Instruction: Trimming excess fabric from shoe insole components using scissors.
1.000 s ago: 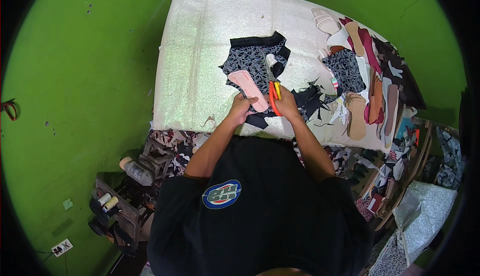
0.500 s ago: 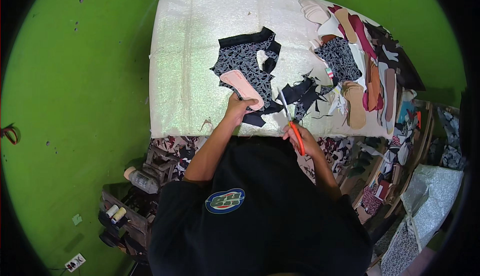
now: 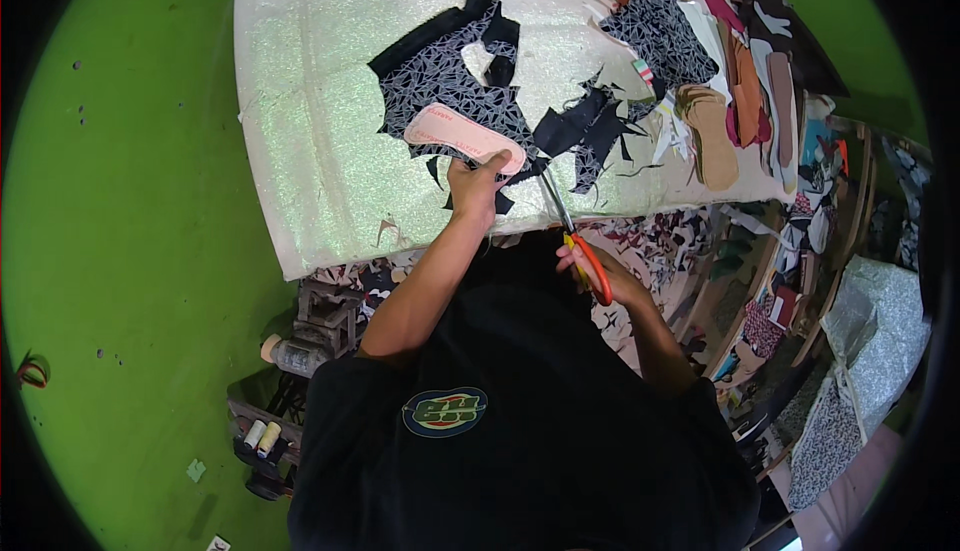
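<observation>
Pinched in my left hand (image 3: 474,191) is a pale pink sole-shaped template (image 3: 450,133), lying on a black fabric piece with grey line pattern (image 3: 430,76). My thumb presses on its right end, and the fingers go underneath with the cloth. My right hand (image 3: 618,279) is closed round scissors (image 3: 557,201) with orange-red and yellow handles. Their blades point up and away, the tips close to the fabric edge beside the template's right end. How far the blades are parted is hard to see. Dark fabric offcuts (image 3: 585,131) lie just right of the cloth.
The pale shiny table (image 3: 310,151) carries another patterned cloth (image 3: 660,36), tan sole shapes (image 3: 712,136) and several coloured strips (image 3: 742,91) on its right. Scraps (image 3: 650,251) cover the floor below its near edge. A wooden stand with thread spools (image 3: 268,438) is at lower left.
The whole view has shifted and tilted. The template and cloth have turned, so the template lies closer to level. The scissors' tips have come nearer to the cloth beside my left hand.
</observation>
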{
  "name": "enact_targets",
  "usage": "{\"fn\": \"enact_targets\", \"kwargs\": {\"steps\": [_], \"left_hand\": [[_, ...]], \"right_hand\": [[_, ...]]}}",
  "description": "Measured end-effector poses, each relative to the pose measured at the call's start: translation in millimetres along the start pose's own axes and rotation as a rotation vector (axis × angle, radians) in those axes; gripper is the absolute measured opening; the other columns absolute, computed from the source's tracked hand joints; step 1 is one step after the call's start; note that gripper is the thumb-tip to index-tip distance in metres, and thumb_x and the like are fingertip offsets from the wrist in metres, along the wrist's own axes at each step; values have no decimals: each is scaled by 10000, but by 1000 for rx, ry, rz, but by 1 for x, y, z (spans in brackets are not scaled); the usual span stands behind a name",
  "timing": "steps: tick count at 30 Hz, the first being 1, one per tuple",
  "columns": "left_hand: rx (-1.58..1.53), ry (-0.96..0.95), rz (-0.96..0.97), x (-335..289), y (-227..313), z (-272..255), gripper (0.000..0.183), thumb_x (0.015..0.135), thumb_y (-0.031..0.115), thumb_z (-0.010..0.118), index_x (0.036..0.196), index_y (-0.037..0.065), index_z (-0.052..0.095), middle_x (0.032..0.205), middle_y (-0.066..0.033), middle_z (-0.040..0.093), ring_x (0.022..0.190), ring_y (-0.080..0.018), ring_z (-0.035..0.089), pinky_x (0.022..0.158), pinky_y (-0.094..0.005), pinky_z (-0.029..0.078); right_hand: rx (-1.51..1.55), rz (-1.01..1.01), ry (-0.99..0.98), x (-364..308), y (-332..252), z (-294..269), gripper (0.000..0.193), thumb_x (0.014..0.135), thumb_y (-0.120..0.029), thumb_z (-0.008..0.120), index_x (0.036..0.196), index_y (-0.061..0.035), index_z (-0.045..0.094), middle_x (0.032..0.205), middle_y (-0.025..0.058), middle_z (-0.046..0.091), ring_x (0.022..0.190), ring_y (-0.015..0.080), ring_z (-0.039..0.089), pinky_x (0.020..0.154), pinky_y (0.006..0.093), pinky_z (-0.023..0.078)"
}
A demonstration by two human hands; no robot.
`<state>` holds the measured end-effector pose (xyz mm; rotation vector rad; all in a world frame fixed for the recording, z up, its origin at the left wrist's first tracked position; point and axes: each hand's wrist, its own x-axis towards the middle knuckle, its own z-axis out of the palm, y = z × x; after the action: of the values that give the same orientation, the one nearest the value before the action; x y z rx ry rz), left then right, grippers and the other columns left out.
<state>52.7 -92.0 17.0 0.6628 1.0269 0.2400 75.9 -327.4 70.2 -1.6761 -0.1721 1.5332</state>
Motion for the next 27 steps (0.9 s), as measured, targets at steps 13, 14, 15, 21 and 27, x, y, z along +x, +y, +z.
{"fn": "enact_targets", "kwargs": {"steps": [13, 14, 15, 21, 27], "left_hand": [[-105, 102, 25, 6, -18, 24, 320, 737, -48, 692, 980, 43, 505, 956, -101, 630, 859, -199, 629, 772, -388, 516], [-113, 96, 49, 8, -19, 23, 325, 734, -52, 693, 980, 38, 502, 951, -105, 631, 855, -201, 631, 765, -386, 522], [-107, 115, 36, 8, -18, 24, 338, 734, -54, 694, 989, 42, 495, 958, -105, 626, 855, -204, 631, 766, -383, 526], [-100, 127, -51, 5, -13, 28, 373, 732, -52, 700, 1011, 39, 471, 976, -102, 614, 867, -208, 627, 777, -398, 533], [-182, 158, -129, 2, -11, 32, 425, 722, -67, 703, 1035, 38, 436, 983, -111, 609, 883, -221, 625, 811, -421, 530]], "right_hand": [[122, -22, 88, 37, -12, 32, 599, 966, -513, 277, 1216, -1, 460, 993, 85, 573, 769, 123, 484, 655, 274, 465], [78, -30, 110, 39, -12, 34, 601, 967, -512, 275, 1212, 4, 460, 989, 86, 571, 769, 123, 483, 655, 274, 464], [78, -50, 114, 41, -10, 35, 603, 967, -512, 274, 1205, 9, 462, 987, 85, 570, 765, 123, 480, 653, 271, 458], [195, -66, 136, 49, -17, 38, 591, 969, -508, 268, 1202, -1, 466, 963, 87, 580, 768, 118, 476, 645, 269, 451], [246, -15, 126, 50, -18, 38, 575, 957, -506, 338, 1201, 3, 450, 955, 62, 546, 737, 93, 448, 595, 246, 460]]}}
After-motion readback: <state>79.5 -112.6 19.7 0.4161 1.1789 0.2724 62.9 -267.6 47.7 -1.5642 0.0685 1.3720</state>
